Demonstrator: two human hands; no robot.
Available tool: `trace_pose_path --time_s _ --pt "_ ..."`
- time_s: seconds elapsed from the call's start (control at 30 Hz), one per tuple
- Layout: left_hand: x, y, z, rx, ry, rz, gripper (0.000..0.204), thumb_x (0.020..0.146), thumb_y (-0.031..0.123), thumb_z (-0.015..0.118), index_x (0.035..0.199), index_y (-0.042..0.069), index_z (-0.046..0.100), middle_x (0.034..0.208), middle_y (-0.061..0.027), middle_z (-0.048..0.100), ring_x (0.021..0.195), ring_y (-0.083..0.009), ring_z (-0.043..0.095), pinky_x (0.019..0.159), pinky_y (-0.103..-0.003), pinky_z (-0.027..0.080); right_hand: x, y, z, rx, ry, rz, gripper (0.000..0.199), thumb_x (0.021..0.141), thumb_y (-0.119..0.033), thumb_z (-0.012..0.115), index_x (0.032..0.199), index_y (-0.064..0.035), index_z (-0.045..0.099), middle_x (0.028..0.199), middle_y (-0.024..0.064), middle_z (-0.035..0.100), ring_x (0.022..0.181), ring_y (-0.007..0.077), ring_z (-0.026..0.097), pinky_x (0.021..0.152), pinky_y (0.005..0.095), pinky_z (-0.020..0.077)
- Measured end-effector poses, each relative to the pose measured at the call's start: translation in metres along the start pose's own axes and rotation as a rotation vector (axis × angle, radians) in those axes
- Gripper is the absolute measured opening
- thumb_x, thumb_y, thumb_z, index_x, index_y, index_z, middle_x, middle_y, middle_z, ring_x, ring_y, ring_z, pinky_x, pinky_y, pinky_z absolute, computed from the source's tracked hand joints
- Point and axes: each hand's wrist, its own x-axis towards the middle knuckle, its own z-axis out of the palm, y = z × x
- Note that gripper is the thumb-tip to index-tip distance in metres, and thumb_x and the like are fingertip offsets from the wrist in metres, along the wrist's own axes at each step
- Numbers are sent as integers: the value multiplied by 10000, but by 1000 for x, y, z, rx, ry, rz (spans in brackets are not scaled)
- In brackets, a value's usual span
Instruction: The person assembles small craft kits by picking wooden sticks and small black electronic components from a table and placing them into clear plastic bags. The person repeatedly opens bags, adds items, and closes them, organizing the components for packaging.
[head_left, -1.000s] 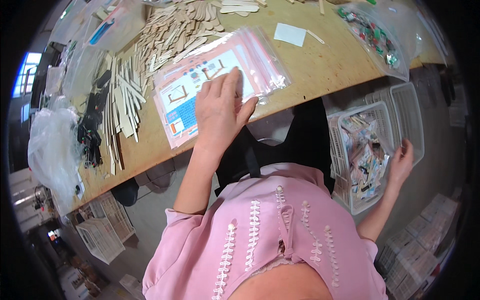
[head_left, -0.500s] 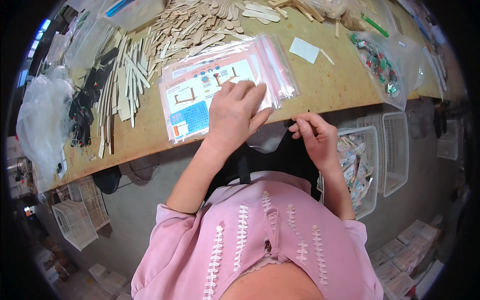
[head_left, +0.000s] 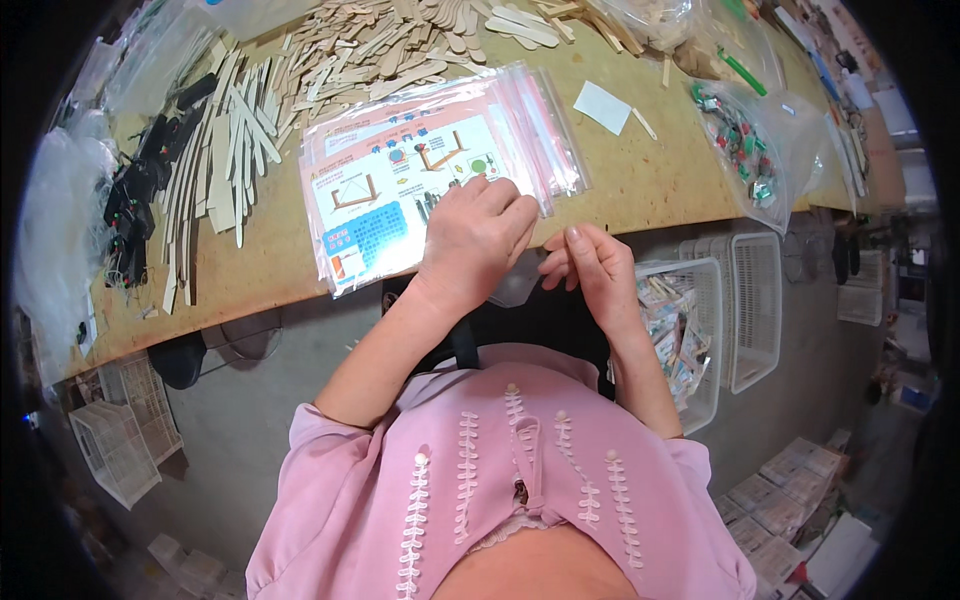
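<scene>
A stack of clear plastic bags (head_left: 330, 215), with printed instruction sheets inside, lies at the table's front edge. Over the lower right part of the top bag is my left hand (head_left: 478, 240), knuckles up and fingers curled in. Its fingertips are hidden, so whether they pinch the bag cannot be seen. Just off the table edge, to the right of the stack, my right hand (head_left: 600, 275) is held with thumb and fingers drawn together. Nothing shows between them.
Wooden sticks (head_left: 390, 50) are heaped behind the bags, with longer strips (head_left: 245, 150) and black parts (head_left: 145, 200) at left. A bag of small coloured parts (head_left: 745, 150) and a white card (head_left: 603, 106) lie right. A white basket (head_left: 705, 330) of filled packets stands below the table.
My left hand's fingers, spread over the top bag before, are now curled in, showing more of the sheet. My right hand stays by the table edge. The whole view has shifted slightly.
</scene>
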Motion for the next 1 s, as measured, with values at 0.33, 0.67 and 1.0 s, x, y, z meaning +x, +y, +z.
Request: trace_pose_path --time_s 0.33,0.67,1.0 --pt "-33 4 -30 -348 72 241 190 673 35 790 831 89 700 1048 -51 690 847 -256 661 703 -362 525 10 -28 1 339 -172 102 316 1051 -272 586 1064 32 670 807 51 732 601 111 670 464 209 411" --pt "-125 23 -32 -818 -406 -578 206 819 41 779 1004 37 689 1091 -104 697 925 -251 695 776 -350 559 -33 42 12 -11 -402 496 104 970 -123 692 948 -25 719 746 37 710 588 105 659 498 220 466" --pt "-113 17 12 -762 -246 -712 142 991 85 642 1051 -3 738 796 -78 704 713 -96 645 651 -258 519 -20 68 43 258 -71 204 223 996 -173 694 840 -21 643 681 37 655 607 94 636 558 241 514"
